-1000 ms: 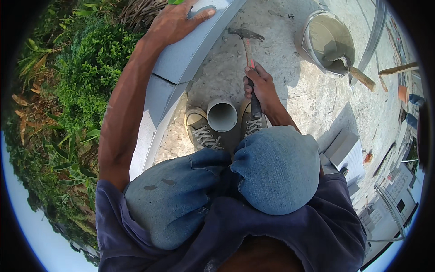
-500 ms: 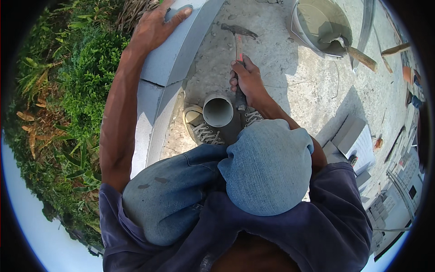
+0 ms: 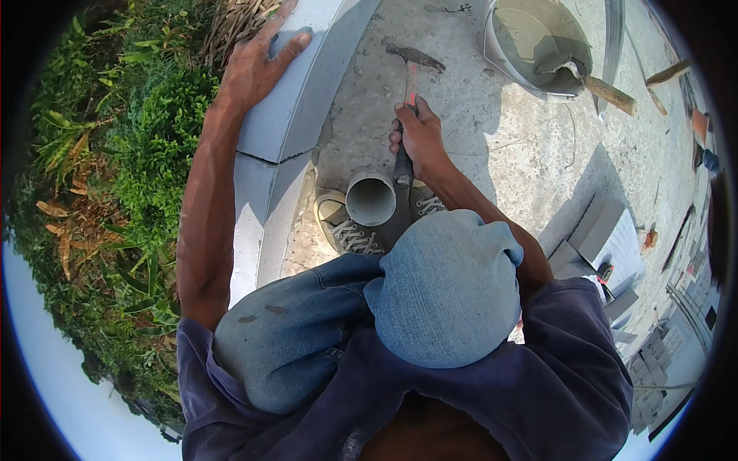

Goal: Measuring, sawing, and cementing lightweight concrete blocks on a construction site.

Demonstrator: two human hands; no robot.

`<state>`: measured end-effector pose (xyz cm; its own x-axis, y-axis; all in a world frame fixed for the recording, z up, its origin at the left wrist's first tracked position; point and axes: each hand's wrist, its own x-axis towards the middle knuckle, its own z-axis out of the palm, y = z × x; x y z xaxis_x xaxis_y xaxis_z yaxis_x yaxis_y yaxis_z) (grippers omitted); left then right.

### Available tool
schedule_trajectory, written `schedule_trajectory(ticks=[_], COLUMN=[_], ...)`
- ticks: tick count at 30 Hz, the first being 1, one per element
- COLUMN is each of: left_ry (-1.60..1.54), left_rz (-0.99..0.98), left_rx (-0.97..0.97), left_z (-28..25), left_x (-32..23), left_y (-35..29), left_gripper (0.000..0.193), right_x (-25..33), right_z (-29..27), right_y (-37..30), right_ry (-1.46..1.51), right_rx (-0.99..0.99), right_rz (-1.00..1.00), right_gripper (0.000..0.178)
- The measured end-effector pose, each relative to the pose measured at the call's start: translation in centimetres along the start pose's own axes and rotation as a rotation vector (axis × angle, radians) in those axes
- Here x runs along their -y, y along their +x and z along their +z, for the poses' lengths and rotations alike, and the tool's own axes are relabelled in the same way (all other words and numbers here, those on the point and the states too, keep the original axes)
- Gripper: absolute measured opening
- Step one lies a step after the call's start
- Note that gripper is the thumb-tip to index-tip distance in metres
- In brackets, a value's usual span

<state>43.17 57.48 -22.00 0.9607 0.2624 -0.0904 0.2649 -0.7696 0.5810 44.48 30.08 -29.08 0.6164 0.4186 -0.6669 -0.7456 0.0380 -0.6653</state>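
My left hand (image 3: 257,67) rests flat on top of a long grey block (image 3: 296,100), fingers stretched along its outer edge. A narrow cracked joint parts this block from a nearer grey block (image 3: 250,192) in the same row. In my right hand (image 3: 420,137) is a claw hammer (image 3: 413,75), gripped round its dark handle with the thumb along it. The hammer's head points away from me, over the concrete. Between my shoes an upright white pipe (image 3: 370,198) stands with its round mouth facing up.
A bucket (image 3: 538,46) of grey wet mix, with a wooden-handled tool (image 3: 611,95) in it, stands at the far right. More grey blocks (image 3: 592,230) lie to the right on the concrete floor (image 3: 530,146). Green plants (image 3: 157,138) grow beyond the block row at left.
The view has shifted slightly. My left hand stays on the block, and the hammer remains in my right hand, its head turned a little.
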Motion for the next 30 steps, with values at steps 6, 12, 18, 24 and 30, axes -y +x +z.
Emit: schedule_trajectory(ticks=[6,12,18,24,30], left_ry=[0.026,-0.004,0.127,0.150,0.094], left_rz=[0.054,-0.081,0.036,0.109,-0.025], left_rx=[-0.078,0.079,-0.121,-0.217,-0.091], left_z=[0.1,-0.1,0.7,1.6,0.1], left_x=[1.1,0.3,0.3,0.9,1.5], left_y=[-0.7,-0.5,-1.3,-0.3,-1.8], left_gripper=[0.068,0.054,0.069,0.071,0.071], right_x=[0.4,0.8,0.3,1.3,0.7], right_z=[0.0,0.1,0.5,0.3,0.5], right_y=[-0.7,-0.2,-0.9,-1.6,-0.2], right_ry=[-0.122,-0.074,-0.095,-0.219,-0.085], right_rx=[0.198,0.035,0.118,0.117,0.015], right_rz=[0.158,0.023,0.099,0.025,-0.003], right_gripper=[0.015,0.012,0.015,0.013,0.014])
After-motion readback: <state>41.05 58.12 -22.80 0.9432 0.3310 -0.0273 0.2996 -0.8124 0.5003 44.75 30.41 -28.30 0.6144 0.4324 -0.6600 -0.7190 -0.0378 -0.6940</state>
